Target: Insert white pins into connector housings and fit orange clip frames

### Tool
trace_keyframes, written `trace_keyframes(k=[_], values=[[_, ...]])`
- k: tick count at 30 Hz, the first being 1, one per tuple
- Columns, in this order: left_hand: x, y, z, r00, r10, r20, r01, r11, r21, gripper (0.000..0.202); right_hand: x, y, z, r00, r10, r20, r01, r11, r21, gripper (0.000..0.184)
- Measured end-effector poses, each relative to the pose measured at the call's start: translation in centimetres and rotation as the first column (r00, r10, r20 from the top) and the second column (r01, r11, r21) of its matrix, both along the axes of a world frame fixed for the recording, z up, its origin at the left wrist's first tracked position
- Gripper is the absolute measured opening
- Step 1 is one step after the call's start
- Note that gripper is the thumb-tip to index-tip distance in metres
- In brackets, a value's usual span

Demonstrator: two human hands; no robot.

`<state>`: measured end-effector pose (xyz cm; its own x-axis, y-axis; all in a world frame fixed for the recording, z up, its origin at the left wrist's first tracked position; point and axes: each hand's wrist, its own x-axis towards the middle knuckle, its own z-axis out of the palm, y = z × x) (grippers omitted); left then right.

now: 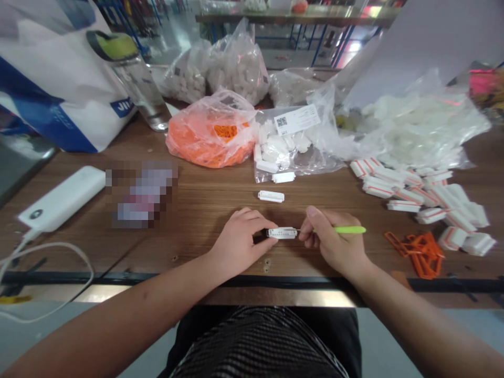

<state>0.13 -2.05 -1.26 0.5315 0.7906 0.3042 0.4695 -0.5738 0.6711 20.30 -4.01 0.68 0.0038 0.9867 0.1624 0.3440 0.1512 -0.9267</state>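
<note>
Between the thumb and fingers of my left hand (241,239) is a small white plastic housing (284,233), pinched at its left end just over the table. My right hand (334,236) is closed around a thin tool with a lime-green handle (350,230). The tool's fine metal tip reaches the right end of the housing; whether it touches cannot be made out. A similar white piece (271,196) lies a little beyond my hands, and another white piece (283,177) sits behind that, by the clear bag's edge.
White pieces with orange strips (419,191) are heaped at the right, beside loose orange frames (425,254). Behind stand an orange-filled bag (205,134), a clear bag of white parts (277,147) and a water bottle (137,84). A white power bank (65,199) with a cable lies left.
</note>
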Motion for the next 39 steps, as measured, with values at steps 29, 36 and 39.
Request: trace_keyframes(k=[29,36,39], values=[[0.02,-0.06,0.12,1.000,0.010,0.004,-0.010,1.000,-0.007,0.013,0.02,0.06,0.05,1.000,-0.015,0.026,0.015,1.000,0.001,0.049],[0.00,-0.03,0.14,1.000,0.009,-0.003,-0.009,1.000,-0.012,0.012,-0.20,0.20,0.17,1.000,-0.010,0.009,0.010,0.999,-0.036,0.048],[0.02,0.00,0.19,1.000,0.000,-0.011,0.000,1.000,-0.017,0.013,-0.05,0.16,0.21,0.999,-0.046,-0.011,0.045,0.998,-0.037,0.048]])
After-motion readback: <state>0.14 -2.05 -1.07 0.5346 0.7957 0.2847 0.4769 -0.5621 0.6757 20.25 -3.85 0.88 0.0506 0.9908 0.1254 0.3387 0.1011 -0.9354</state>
